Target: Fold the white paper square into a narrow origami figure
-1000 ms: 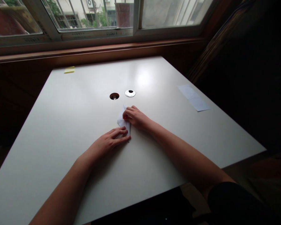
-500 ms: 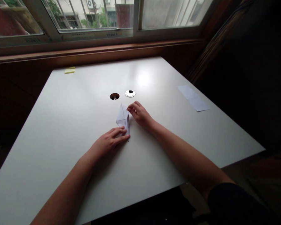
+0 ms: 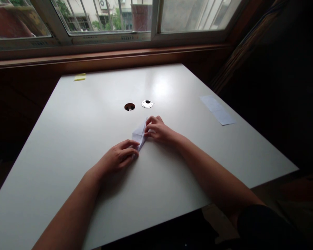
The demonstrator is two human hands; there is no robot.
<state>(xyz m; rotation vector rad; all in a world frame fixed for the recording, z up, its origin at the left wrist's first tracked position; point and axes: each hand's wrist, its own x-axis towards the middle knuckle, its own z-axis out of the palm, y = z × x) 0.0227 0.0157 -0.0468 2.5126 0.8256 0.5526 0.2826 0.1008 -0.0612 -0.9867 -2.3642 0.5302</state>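
A small piece of folded white paper [image 3: 138, 133] with creases and a pointed far end lies on the white table [image 3: 67, 139], turned at a slant. My left hand [image 3: 122, 152] grips its near end, the fingers pressed on the paper and partly covering it. At its right edge, my right hand [image 3: 158, 129] has its fingers curled closed on the paper near the far point. The fingers of both hands hide parts of the folds.
Beyond the paper are a round hole [image 3: 129, 107] in the tabletop and a metal ring cover [image 3: 147, 104]. A flat strip of white paper [image 3: 219, 111] lies at the right edge. Yellow sticky notes [image 3: 80, 77] sit in the far left corner, below a window [image 3: 104, 17].
The folded paper has turned clockwise, its far point swinging right. My right hand has closed on its right edge. My left hand has shifted slightly left, still on the near end.
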